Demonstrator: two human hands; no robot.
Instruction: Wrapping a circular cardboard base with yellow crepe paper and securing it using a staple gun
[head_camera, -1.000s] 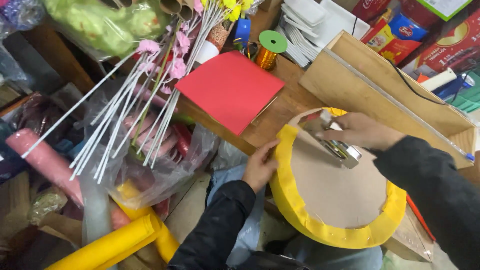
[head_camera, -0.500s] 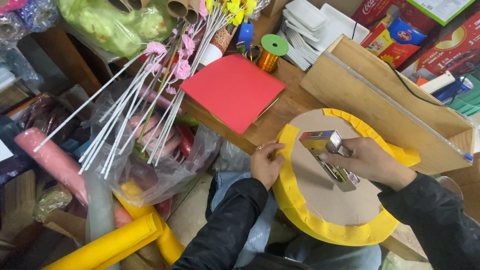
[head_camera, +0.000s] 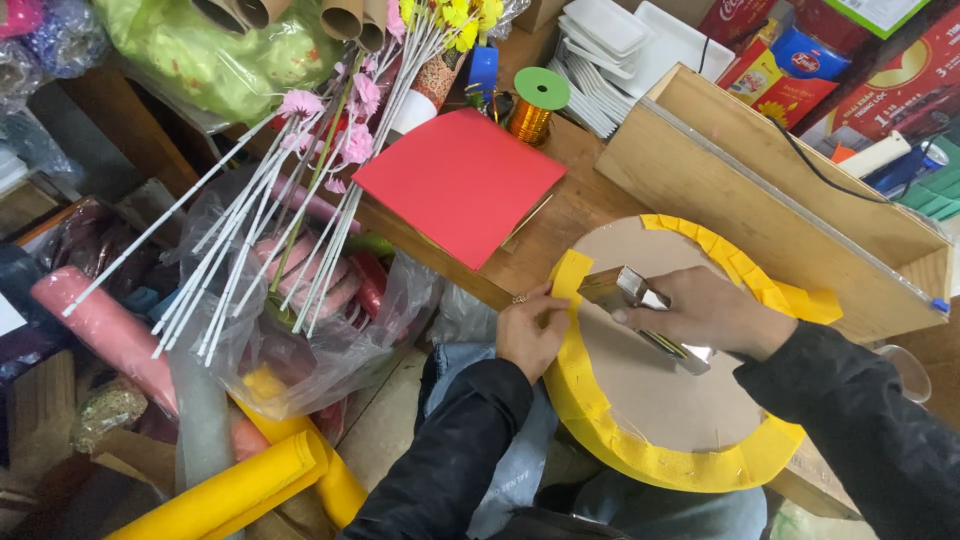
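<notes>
A round brown cardboard disc (head_camera: 660, 390) with yellow paper folded around its rim (head_camera: 600, 425) lies at the edge of the wooden table (head_camera: 580, 205). My left hand (head_camera: 530, 330) pinches the yellow paper at the disc's left rim. My right hand (head_camera: 705, 312) grips a silver metal stapler (head_camera: 640, 300) over the disc, its nose pointing at the yellow flap near my left fingers.
A red paper sheet (head_camera: 460, 180) lies on the table beside a green-topped spool of gold ribbon (head_camera: 535, 105). A long wooden box (head_camera: 770, 200) stands behind the disc. White-stemmed fake flowers (head_camera: 290, 220), plastic bags and yellow paper rolls (head_camera: 240, 490) crowd the left.
The disc has turned a little and the stapler has moved left toward the rim. My left hand has shifted up along the yellow edge.
</notes>
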